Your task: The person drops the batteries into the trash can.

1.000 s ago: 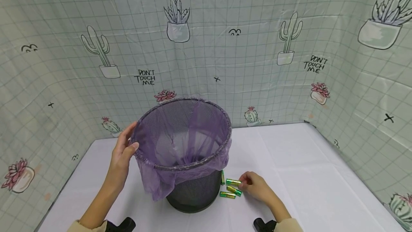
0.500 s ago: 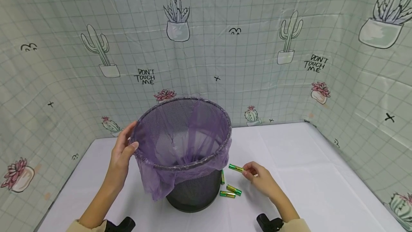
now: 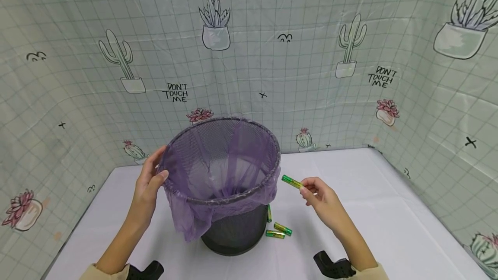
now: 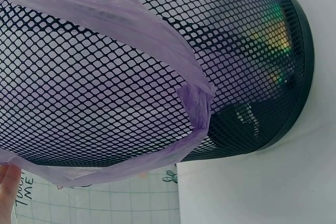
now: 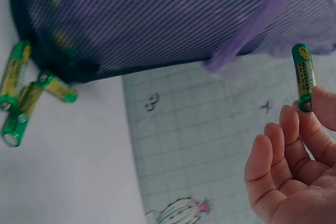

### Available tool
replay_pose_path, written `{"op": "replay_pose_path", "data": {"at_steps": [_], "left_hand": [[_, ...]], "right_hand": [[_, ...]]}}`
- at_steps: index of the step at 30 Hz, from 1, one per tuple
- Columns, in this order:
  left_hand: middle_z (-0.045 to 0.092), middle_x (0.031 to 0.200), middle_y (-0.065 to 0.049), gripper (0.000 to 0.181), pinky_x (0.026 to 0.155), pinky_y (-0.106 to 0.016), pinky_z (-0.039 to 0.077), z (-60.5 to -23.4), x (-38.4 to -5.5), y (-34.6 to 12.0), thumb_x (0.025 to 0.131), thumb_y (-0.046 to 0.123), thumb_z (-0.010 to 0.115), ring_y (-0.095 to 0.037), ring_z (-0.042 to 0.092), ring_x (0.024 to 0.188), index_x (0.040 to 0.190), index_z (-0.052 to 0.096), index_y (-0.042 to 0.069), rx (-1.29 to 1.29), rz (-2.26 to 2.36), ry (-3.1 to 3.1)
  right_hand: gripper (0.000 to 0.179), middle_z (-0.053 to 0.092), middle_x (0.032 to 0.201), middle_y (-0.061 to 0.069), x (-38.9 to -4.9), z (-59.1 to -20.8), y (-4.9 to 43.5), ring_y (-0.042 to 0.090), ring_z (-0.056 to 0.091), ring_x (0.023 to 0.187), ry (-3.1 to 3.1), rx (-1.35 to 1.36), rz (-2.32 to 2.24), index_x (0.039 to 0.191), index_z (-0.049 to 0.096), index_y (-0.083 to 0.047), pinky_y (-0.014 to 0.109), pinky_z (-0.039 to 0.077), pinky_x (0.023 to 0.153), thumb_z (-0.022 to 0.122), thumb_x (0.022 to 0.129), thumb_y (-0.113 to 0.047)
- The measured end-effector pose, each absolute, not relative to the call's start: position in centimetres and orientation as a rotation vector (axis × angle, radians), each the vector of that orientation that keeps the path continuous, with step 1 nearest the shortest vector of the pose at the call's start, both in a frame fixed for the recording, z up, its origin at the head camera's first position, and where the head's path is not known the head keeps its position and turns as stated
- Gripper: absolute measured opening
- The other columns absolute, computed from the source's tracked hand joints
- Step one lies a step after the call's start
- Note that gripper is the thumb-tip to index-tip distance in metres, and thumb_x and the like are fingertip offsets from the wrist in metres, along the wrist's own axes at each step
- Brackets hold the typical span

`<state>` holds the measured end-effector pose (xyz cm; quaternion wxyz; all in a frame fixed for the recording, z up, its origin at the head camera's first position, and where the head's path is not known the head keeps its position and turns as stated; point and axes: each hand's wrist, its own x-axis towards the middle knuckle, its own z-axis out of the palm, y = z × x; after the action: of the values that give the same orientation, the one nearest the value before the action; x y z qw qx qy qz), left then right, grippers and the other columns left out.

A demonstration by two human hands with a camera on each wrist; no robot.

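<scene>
A black mesh wastebasket [image 3: 241,232] stands on the table, lined with a purple plastic bag [image 3: 190,219] folded over its rim. My left hand [image 3: 149,180] grips the rim at the left, thumb inside over the bag. Right of the basket, raised above the table, my right hand [image 3: 320,198] pinches a green and yellow battery [image 3: 292,181] by one end between thumb and fingers. The battery is level with the basket's upper part, apart from it. Several similar batteries [image 5: 23,111] lie by the basket's base; one is partly hidden behind it in the head view.
The table [image 3: 350,211] has a white cover. A pale grid curtain [image 3: 249,68] with cactus drawings closes off the back and sides. Through the mesh, blurred green and yellow shapes [image 4: 275,32] show near the basket's bottom in the left wrist view.
My right hand has picked the battery up from beside the others and lifted it upward to near rim height. The left hand and the basket stay in place.
</scene>
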<state>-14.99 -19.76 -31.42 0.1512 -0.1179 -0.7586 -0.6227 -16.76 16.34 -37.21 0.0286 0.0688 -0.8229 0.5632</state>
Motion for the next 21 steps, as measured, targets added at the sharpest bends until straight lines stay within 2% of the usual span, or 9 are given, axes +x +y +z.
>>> {"op": "replay_pose_path", "data": {"at_steps": [7, 16, 21], "left_hand": [[0.032, 0.14, 0.004, 0.053, 0.091, -0.014, 0.031, -31.4, -15.0, -19.8, 0.093, 0.016, 0.037, -0.007, 0.033, 0.125, 0.146, 0.027, 0.016, -0.339, -1.785, -2.18], [0.032, 0.139, 0.004, 0.054, 0.091, -0.014, 0.031, -31.4, -15.0, -19.8, 0.093, 0.016, 0.036, -0.006, 0.034, 0.124, 0.146, 0.027, 0.016, -0.336, -1.78, -2.185], [0.032, 0.138, 0.005, 0.054, 0.091, -0.013, 0.03, -31.4, -15.0, -19.7, 0.093, 0.016, 0.037, -0.006, 0.033, 0.125, 0.146, 0.027, 0.016, -0.337, -1.778, -2.186]], "right_hand": [[0.022, 0.052, 0.089, 0.004, -15.9, -34.6, 16.3, 0.005, 0.053, 0.08, -2.399, 0.344, 1.799, 0.109, 0.051, 0.004, 0.021, 0.047, 0.071, 0.052, 0.094, -0.013], [0.017, 0.052, 0.088, -0.002, -15.5, -32.3, 16.1, 0.004, 0.052, 0.081, -2.261, 0.545, 1.737, 0.106, 0.05, 0.006, 0.018, 0.047, 0.07, 0.049, 0.094, -0.006], [0.016, 0.052, 0.092, 0.003, -15.2, -31.1, 15.7, 0.005, 0.052, 0.083, -2.238, 0.605, 1.701, 0.106, 0.051, 0.005, 0.018, 0.046, 0.071, 0.05, 0.094, -0.006]]}}
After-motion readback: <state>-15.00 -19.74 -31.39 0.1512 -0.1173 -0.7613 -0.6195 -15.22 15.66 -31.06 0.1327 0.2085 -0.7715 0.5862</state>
